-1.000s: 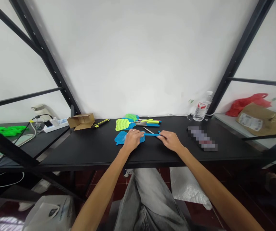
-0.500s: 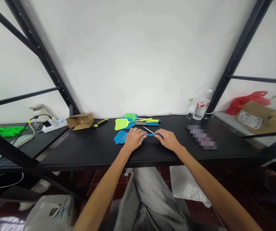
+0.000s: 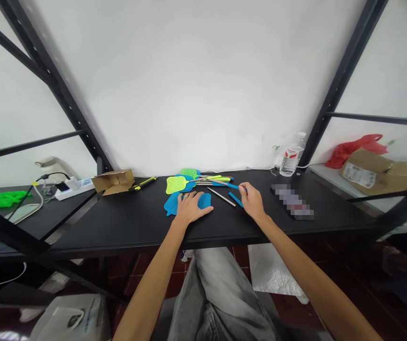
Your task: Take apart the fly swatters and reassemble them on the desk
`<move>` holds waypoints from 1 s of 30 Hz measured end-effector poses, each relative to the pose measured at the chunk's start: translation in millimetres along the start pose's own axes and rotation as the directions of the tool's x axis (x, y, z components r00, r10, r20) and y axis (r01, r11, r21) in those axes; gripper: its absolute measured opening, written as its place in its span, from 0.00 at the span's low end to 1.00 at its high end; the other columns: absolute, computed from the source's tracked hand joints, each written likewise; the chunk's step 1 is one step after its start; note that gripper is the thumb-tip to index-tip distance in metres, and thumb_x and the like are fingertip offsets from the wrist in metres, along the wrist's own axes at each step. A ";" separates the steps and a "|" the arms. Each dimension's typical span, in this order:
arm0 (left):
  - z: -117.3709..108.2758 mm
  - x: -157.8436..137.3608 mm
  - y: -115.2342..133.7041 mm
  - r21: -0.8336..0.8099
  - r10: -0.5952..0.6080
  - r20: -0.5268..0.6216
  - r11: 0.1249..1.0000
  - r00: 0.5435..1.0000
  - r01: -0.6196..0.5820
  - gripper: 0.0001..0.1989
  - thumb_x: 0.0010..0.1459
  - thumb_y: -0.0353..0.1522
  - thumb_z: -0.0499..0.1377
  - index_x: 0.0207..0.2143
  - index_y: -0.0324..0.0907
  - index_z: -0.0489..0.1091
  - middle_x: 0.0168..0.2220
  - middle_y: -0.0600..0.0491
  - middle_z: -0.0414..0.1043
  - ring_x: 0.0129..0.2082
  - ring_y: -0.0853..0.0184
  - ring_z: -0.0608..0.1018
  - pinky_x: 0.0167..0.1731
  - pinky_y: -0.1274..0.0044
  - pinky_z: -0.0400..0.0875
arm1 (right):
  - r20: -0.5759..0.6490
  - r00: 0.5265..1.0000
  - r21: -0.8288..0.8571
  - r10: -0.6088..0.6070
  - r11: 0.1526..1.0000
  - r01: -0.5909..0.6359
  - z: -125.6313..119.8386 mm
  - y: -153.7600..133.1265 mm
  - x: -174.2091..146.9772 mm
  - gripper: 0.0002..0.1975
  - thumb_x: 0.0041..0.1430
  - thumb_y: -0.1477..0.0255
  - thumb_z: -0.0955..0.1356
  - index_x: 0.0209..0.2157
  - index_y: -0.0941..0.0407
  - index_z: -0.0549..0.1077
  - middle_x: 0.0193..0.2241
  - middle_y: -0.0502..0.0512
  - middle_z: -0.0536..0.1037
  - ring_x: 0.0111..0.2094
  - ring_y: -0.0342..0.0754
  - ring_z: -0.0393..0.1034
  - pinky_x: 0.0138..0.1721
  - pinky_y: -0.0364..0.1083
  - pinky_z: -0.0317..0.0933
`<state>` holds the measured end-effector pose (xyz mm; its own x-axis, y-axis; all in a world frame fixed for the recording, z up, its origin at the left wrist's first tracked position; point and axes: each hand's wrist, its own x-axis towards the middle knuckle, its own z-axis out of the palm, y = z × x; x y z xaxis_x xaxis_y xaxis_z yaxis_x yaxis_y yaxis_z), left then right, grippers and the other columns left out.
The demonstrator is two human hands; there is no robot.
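Black tabletop [image 3: 118,227] against one white wall [image 3: 203,94], two bare hands over it.
Fingers spread, the left hand [image 3: 190,207] lies on one blue perforated plastic swatter head [image 3: 171,203] resting on the tabletop; the right hand [image 3: 251,199] pinches one slim blue handle [image 3: 234,186]. Between them lie one loose silver metal rod [image 3: 221,196] and one short blue plastic tube [image 3: 236,199]. Behind, one yellow-green perforated head [image 3: 176,184] and one green perforated head [image 3: 188,173] show; I cannot count the blue ones there. One clear plastic bottle [image 3: 290,158] stands at right.
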<state>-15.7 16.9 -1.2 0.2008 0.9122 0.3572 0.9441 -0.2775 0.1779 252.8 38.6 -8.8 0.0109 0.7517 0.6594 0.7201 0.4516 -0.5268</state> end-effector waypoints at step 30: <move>-5.6 2.5 -3.6 -0.236 -0.094 -0.430 0.972 0.898 -0.012 0.25 0.58 0.29 0.55 0.59 0.44 0.67 0.45 0.46 0.78 0.40 0.59 0.80 0.34 0.74 0.70 | 0.024 0.999 0.037 -0.037 0.999 0.037 -0.8 -1.8 -1.6 0.19 0.70 0.60 0.56 0.39 0.54 0.72 0.30 0.55 0.77 0.30 0.51 0.70 0.33 0.46 0.57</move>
<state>-20.1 18.6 4.1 -0.0206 0.7155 0.6983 0.8534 -0.3513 0.3851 252.0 36.3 -8.6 -0.0325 0.7455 0.6657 0.6942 0.4961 -0.5216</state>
